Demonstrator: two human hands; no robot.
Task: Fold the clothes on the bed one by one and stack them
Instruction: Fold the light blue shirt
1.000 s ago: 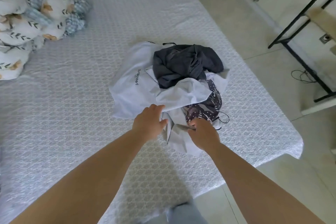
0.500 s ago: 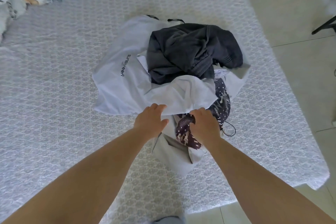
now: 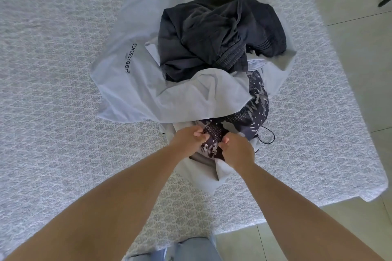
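Most of the patterned garment point(image 3: 253, 110) lies hidden under the white shirt point(image 3: 152, 91); left hand point(image 3: 187, 141) and right hand point(image 3: 238, 150) both pinch its near edge.

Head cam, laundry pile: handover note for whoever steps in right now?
Left hand: grips the patterned garment at its near end.
Right hand: grips the same garment, just beside the left.
Pile: sits mid-bed, near the right edge. Dark grey garment on top, white garment under and beside it, with the patterned one partly tucked beneath the white.
Done: nothing folded, no stack in view.
Left: likely pull the patterned garment free, fold it, start a stack, then do the rest one by one.
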